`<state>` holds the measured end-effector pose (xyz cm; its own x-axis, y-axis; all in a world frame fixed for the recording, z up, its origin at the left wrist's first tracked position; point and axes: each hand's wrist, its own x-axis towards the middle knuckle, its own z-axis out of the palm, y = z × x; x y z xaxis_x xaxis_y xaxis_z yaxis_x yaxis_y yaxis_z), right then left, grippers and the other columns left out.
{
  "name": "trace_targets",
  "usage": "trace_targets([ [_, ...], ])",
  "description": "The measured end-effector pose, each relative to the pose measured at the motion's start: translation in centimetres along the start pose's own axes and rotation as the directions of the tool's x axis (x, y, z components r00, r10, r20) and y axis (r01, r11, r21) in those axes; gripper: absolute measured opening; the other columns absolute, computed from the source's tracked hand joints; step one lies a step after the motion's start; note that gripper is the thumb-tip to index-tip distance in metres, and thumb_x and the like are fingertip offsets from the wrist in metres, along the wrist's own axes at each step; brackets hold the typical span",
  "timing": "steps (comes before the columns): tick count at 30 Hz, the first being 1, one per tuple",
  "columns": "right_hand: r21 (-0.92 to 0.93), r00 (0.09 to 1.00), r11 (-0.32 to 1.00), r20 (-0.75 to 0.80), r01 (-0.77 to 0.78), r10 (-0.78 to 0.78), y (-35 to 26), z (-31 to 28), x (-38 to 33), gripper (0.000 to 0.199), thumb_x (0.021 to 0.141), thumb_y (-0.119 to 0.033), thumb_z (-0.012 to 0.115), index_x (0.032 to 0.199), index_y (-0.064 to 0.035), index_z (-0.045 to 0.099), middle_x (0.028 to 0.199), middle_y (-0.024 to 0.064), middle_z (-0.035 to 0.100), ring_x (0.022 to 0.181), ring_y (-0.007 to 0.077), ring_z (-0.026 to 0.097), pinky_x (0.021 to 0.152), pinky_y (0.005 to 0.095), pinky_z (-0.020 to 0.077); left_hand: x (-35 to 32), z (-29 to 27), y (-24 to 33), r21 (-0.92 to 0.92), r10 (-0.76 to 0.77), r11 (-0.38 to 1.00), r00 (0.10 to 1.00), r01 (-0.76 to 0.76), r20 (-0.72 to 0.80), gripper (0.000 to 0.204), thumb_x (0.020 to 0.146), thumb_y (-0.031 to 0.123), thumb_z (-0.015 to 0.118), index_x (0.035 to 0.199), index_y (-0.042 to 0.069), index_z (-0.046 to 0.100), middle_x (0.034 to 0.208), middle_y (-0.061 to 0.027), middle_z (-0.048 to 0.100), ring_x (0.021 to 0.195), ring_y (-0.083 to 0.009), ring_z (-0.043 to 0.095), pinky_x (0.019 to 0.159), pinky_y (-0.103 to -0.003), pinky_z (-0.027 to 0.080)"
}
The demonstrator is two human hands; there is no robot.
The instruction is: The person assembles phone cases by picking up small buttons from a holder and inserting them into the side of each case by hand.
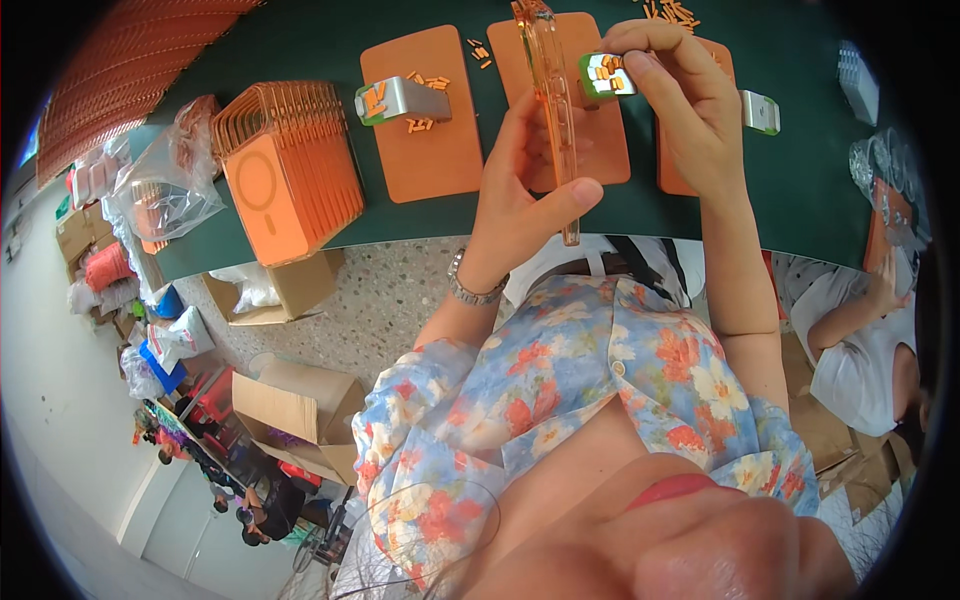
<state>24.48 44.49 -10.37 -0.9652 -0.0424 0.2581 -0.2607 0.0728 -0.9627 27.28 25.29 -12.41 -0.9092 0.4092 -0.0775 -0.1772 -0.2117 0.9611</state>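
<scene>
My left hand [528, 195] holds a clear orange phone case [560, 130] on edge, with the thumb on its near side and the fingers behind it. My right hand [690, 105] is closed in a pinch over a small metal block [592, 84] with a green end. Several small orange pieces [607, 70] lie on top of that block, and the thumb and forefinger close on one of them. Beneath is an orange mat [600, 150]. To its left, another metal block [408, 98] lies on an orange mat [430, 165] with more small pieces on and around it.
A row of orange phone cases [265, 195] stands at the left of the dark green table [330, 60], beside a clear plastic bag [170, 195]. A third metal block [760, 112] lies at the right. Another person's hand [882, 290] is at the table's right edge. Cardboard boxes [275, 405] stand on the floor.
</scene>
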Motion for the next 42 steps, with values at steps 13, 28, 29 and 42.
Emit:
trace_targets([
  [13,0.156,0.996,0.987,0.080,0.028,-0.041,1.5,0.0,2.0,0.018,0.102,-0.012,0.041,0.110,0.0000,0.052,0.115,0.0110,0.057,0.107,0.0155,0.054,0.096,0.0265,0.0406,0.7,-0.3,-0.5,0.002,0.040,0.999,0.999,-0.040,0.007,0.081,0.081,0.035,0.067,0.144,-0.001,0.031,0.127,-0.0143,0.054,0.104,-0.0206,0.060,0.088,-0.033,0.050],
  [28,-0.533,0.943,0.844,0.305,0.055,0.131,-7.9,-0.7,5.2,0.009,0.088,-0.008,0.057,0.083,-0.0022,0.053,0.077,0.0062,0.054,0.070,0.0164,0.051,0.066,0.0275,0.0405,0.8,-0.2,-1.1,-0.040,-0.017,0.999,0.999,0.019,0.050,0.078,0.083,0.034,0.065,0.144,0.000,0.029,0.125,-0.0143,0.053,0.105,-0.0211,0.060,0.090,-0.034,0.050],
  [29,-0.539,0.929,0.839,0.340,0.067,0.144,-7.9,-0.8,5.4,0.008,0.088,-0.008,0.058,0.083,-0.0022,0.053,0.077,0.0066,0.053,0.070,0.0172,0.051,0.066,0.0281,0.0404,0.8,-0.3,-1.1,-0.103,-0.046,0.993,0.997,0.053,0.063,0.079,0.081,0.024,0.069,0.144,0.001,0.027,0.124,-0.0109,0.052,0.106,-0.0181,0.057,0.088,-0.032,0.050],
  [42,0.431,0.708,0.787,0.371,0.442,-0.601,-2.2,0.0,7.8,0.010,0.084,-0.007,0.064,0.083,-0.0018,0.055,0.078,0.0054,0.053,0.070,0.0139,0.050,0.063,0.0262,0.0415,0.5,-0.1,-1.0,-0.069,-0.034,0.997,0.999,0.035,0.021,0.081,0.083,0.047,0.066,0.140,0.000,0.034,0.127,-0.0150,0.052,0.102,-0.0226,0.062,0.085,-0.036,0.053],
])
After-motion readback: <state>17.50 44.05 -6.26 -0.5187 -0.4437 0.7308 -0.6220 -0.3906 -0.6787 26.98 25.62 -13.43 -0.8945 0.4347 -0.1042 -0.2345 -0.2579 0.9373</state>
